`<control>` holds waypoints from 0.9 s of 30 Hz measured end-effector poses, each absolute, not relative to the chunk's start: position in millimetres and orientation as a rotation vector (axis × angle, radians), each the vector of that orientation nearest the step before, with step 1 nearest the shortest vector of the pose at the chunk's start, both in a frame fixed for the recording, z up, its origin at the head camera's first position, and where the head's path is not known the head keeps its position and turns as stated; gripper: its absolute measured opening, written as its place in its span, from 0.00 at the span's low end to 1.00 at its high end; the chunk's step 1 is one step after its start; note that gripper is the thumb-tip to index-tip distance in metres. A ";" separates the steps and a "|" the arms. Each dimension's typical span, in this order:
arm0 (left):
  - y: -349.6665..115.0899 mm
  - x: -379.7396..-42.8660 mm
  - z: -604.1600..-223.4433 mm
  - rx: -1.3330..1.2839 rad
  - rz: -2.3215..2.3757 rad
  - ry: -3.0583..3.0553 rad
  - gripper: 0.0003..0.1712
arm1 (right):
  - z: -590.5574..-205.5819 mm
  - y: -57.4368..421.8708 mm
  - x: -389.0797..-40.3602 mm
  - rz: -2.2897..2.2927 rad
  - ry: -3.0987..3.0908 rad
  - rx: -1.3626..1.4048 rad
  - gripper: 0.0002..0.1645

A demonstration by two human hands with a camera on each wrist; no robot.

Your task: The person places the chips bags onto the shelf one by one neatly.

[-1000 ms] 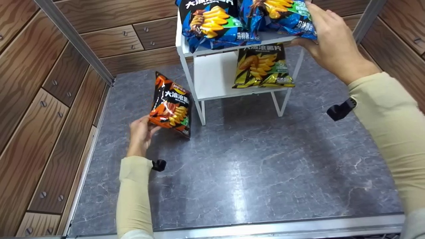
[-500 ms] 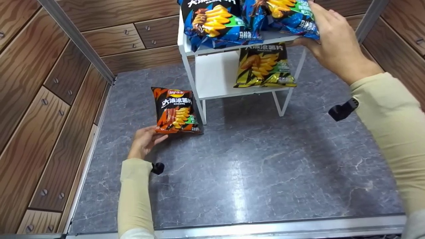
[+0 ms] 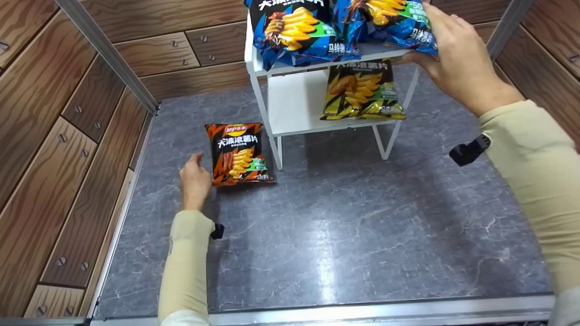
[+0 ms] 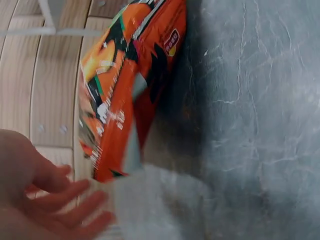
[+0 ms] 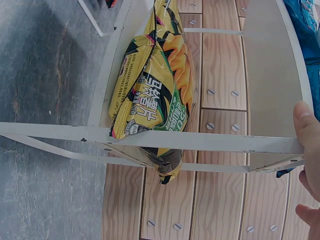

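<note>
An orange-and-black chip bag [image 3: 238, 154] stands face-forward on the grey floor, left of the white two-tier rack [image 3: 294, 104]. Beside its lower left edge is my left hand [image 3: 195, 181], apart from it. In the left wrist view, the fingers of that hand [image 4: 47, 197] are loosely extended and hold nothing. My right hand [image 3: 466, 68] grips the rack's upper right corner, thumb at the shelf edge, close against a blue chip bag [image 3: 389, 25]. Part of that hand [image 5: 312, 155] shows in the right wrist view; some of its fingers are hidden.
Another blue chip bag [image 3: 294, 34] lies on the top shelf's left side. On the lower shelf leans a yellow-and-black chip bag [image 3: 360, 88]. Wood-patterned walls [image 3: 68, 149] enclose the floor, and a metal rail [image 3: 362, 310] runs along the front.
The orange bag has swung from a tilt to upright on the floor. My left hand has let go of it and drawn slightly left. The right hand stays put.
</note>
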State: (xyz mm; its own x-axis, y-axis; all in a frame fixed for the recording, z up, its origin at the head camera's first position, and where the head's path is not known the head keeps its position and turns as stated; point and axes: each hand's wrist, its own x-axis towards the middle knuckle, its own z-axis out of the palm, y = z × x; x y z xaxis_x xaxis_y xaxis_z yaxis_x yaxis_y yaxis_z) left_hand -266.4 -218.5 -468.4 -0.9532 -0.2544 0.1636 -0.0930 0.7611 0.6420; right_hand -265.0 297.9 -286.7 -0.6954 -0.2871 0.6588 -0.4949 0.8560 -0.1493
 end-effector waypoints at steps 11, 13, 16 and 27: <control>-175.2 -271.6 -467.3 -0.525 -0.475 -2.572 0.31 | -287.0 298.9 -264.6 0.417 -2.395 0.550 0.44; -171.5 -272.8 -473.1 -0.568 -0.410 -2.651 0.35 | -287.2 298.8 -264.6 0.420 -2.396 0.549 0.44; -169.8 -273.0 -483.8 -0.581 -0.346 -2.801 0.47 | -287.7 298.1 -264.9 0.420 -2.391 0.556 0.44; -168.0 -274.0 -509.3 -0.478 -0.234 -3.028 0.77 | -288.0 298.1 -265.4 0.416 -2.385 0.557 0.44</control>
